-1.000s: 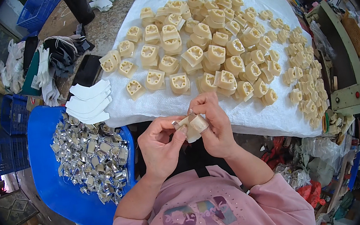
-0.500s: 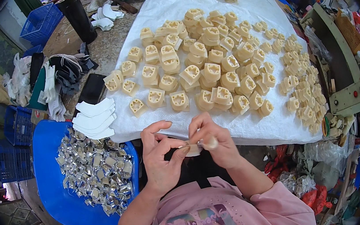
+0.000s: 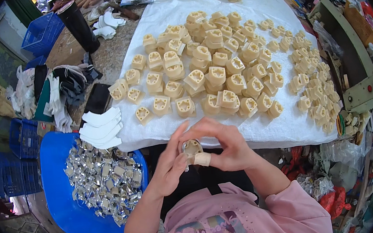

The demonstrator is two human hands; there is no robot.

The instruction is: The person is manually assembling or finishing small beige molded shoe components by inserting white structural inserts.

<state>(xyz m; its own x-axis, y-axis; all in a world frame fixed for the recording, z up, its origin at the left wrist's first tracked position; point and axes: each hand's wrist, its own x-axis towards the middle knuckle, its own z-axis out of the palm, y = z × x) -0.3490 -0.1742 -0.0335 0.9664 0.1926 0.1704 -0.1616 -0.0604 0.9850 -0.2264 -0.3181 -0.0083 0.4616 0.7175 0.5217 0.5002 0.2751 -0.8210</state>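
Observation:
Just in front of the table's near edge, my two hands are closed round one small cream moulded piece (image 3: 193,147) with a shiny silver rim along its curved side. My left hand (image 3: 170,168) grips it from the left, thumb against its lower edge. From the right, my right hand (image 3: 227,146) arches its fingers over the top, and the thumb, wrapped in beige tape, presses at the lower right. Fingers cover part of the piece. Similar cream pieces (image 3: 217,75) stand heaped on the white cloth (image 3: 145,135) beyond my hands.
At left, a blue tub (image 3: 58,186) holds many silver-and-cream parts (image 3: 104,181). Curved white strips (image 3: 100,128) overlap at the cloth's left corner, near a dark phone-like slab (image 3: 98,98). A black cylinder (image 3: 79,29) stands farther back. A green metal machine frame (image 3: 349,52) flanks the right side.
Both hands have come together round the piece, which now shows its hollowed face and silver rim. Before, my fingertips pinched a small pale item between them.

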